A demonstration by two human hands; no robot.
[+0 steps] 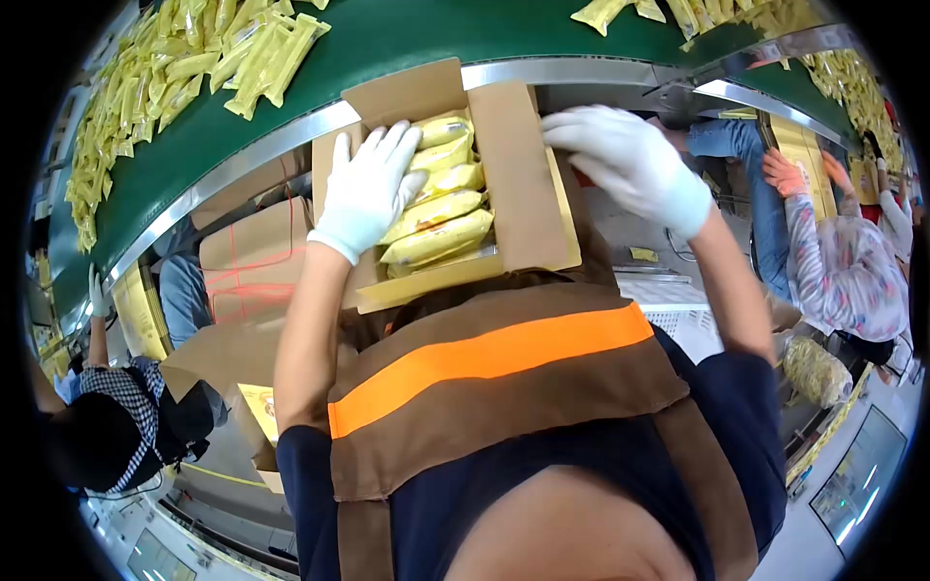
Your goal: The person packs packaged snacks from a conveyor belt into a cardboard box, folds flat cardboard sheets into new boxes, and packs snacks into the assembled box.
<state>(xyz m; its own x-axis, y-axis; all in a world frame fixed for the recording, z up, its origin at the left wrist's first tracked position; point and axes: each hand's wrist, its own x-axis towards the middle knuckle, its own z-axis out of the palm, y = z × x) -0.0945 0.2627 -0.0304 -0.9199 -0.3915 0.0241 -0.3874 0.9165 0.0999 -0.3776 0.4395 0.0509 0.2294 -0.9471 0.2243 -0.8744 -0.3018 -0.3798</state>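
Left hand [373, 189]: I had its grip wide — fingers spread over the left ends of the yellow packets [441, 237].
Right hand [635, 169]: blurred beside the right flap [513, 179]; I couldn't tell whether its grip held the cardboard.
Carton [426, 289]: it stood flaps up, between my apron [523, 392] and the metal edge [581, 74] of the green belt [407, 44].
Yellow packets: they lay in a row inside the carton.
Belt: loose packets [184, 73] were heaped towards its left.

Blurred, two o'clock: right hand [630, 167]. Partly hidden by left hand [371, 189]: boxed packets [448, 210]. Cropped, eleven o'clock: loose packets [184, 68].
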